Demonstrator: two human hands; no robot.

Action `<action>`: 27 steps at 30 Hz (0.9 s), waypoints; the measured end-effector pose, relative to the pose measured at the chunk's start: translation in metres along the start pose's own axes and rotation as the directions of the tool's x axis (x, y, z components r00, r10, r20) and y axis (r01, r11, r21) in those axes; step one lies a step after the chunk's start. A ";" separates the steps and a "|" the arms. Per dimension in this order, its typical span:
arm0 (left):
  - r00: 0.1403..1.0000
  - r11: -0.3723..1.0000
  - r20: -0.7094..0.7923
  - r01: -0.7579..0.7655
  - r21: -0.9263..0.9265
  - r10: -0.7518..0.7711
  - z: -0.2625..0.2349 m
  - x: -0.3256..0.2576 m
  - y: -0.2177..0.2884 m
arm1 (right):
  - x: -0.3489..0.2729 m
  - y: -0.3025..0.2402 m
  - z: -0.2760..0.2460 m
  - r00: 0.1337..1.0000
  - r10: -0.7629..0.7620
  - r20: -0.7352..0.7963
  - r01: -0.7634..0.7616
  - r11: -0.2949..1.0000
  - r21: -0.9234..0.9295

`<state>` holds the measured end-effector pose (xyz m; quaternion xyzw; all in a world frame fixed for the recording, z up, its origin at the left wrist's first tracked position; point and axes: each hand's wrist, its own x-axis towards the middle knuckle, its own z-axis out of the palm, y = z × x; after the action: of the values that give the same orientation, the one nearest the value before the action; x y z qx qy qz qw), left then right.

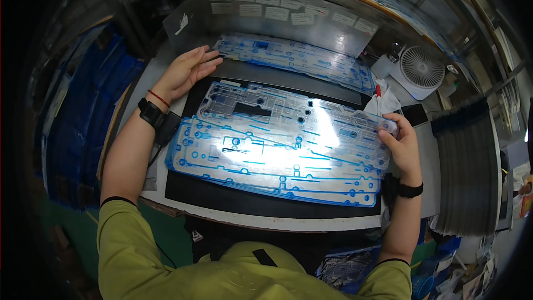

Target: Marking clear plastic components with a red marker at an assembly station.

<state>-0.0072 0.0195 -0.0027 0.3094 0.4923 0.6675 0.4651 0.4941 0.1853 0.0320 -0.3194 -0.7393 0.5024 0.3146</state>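
Note:
A clear plastic sheet with blue printed lines and round holes (288, 116) lies on top of a stack of like sheets (266, 172) on a black mat (222, 197). My right hand (401, 145) grips the top sheet's right edge between thumb and fingers. My left hand (186, 69) rests flat and open on the table at the upper left, just beyond the stack's corner and apart from it. A black watch and a red band sit on my left wrist, a black band on my right.
A second pile of clear blue-lined sheets (300, 55) lies at the back of the bench before a shiny panel with paper labels. A small white fan (420, 69) stands back right. Blue crates (89, 111) stand left, grey stacked sheets (465, 172) right.

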 end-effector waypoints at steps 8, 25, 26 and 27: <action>0.942 0.984 0.298 0.122 0.132 -0.156 0.005 -0.008 0.008 | 0.005 0.008 -0.007 0.990 -0.012 -0.139 0.023 0.996 0.080; 0.977 0.968 0.199 0.022 0.251 -0.073 0.004 -0.008 0.000 | 0.011 0.005 -0.003 0.991 0.086 -0.106 -0.041 0.930 0.366; 0.977 0.965 0.199 0.026 0.263 -0.080 0.003 -0.007 0.000 | 0.011 0.012 -0.011 0.994 0.081 -0.067 -0.053 0.936 0.348; 0.977 0.961 0.196 0.032 0.275 -0.089 0.003 -0.007 0.000 | 0.010 0.012 -0.011 0.994 0.081 -0.074 -0.049 0.934 0.355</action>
<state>-0.0017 0.0141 -0.0012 0.4223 0.5371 0.5437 0.4874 0.4984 0.2029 0.0255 -0.3037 -0.6119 0.6224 0.3819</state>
